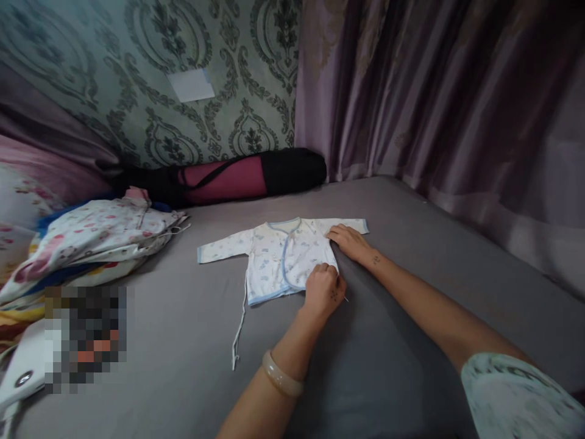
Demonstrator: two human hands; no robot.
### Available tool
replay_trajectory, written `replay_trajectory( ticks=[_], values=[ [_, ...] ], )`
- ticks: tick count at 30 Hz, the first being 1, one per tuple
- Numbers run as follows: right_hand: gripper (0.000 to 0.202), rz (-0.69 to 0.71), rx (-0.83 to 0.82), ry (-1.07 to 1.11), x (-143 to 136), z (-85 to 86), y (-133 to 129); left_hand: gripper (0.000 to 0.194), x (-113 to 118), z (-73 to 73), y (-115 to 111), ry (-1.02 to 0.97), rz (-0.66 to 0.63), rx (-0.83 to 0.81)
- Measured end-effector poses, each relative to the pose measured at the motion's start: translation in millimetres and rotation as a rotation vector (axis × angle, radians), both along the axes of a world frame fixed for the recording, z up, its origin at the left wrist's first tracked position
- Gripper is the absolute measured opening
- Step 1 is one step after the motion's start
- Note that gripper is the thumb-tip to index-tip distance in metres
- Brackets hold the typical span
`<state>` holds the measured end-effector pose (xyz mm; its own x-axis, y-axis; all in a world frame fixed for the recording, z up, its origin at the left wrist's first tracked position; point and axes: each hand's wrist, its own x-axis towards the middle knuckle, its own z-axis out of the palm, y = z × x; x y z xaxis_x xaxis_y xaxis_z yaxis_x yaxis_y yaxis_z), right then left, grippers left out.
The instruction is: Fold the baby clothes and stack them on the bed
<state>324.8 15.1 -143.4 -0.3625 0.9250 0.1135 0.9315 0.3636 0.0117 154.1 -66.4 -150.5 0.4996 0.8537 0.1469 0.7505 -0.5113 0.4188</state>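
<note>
A small white baby shirt (267,259) with pale blue trim and a faint print lies spread out, its sleeves stretched to both sides. Along its lower right edge, my left hand (325,288) is closed with fingers curled on the side of the shirt; a short white bit, perhaps a tie string, pokes out beside it. My right hand (351,241) rests with fingers stretched out at the underarm of the right sleeve. From the shirt's left side a white tie string (239,329) trails down the grey sheet.
The grey bed sheet (183,341) lies under everything. Piled clothes (105,238) are at left, above a white device (34,360) and a blurred-out patch. A long black and maroon bag (228,178) lies along the patterned wall. Purple curtains (388,91) hang at right.
</note>
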Motion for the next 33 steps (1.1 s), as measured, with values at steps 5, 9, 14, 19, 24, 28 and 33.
replay_trajectory(
  ticks=[5, 9, 14, 19, 24, 28, 33],
  values=[
    [0.041, -0.109, -0.055, 0.028, -19.3, 3.8, 3.7, 0.026, -6.2, 14.3, -1.4, 0.032, -0.033, -0.082],
    [0.052, -0.085, -0.071, 0.173, -59.6, -4.2, 1.6, 0.025, -24.9, 23.2, 15.0, 0.113, 0.079, 0.026],
    [0.056, -0.153, -0.126, 0.259, -102.1, -22.1, -12.2, 0.048, -55.3, -2.9, 41.1, 0.246, 0.175, 0.118],
    [0.057, -0.183, -0.099, 0.222, -107.4, -23.9, -20.5, 0.053, -66.8, -26.1, 43.8, 0.314, 0.204, 0.13],
    [0.052, -0.179, -0.15, 0.231, -96.0, -13.4, 1.3, 0.057, -69.8, -20.3, 40.3, 0.312, 0.193, 0.131],
    [0.049, -0.203, -0.032, 0.232, -96.3, -10.2, 35.6, 0.064, -73.8, -21.3, 36.3, 0.301, 0.222, 0.147],
    [0.06, -0.257, -0.105, 0.191, -116.8, -23.9, 61.5, 0.067, -74.2, -29.8, 31.5, 0.308, 0.254, 0.146]
  ],
)
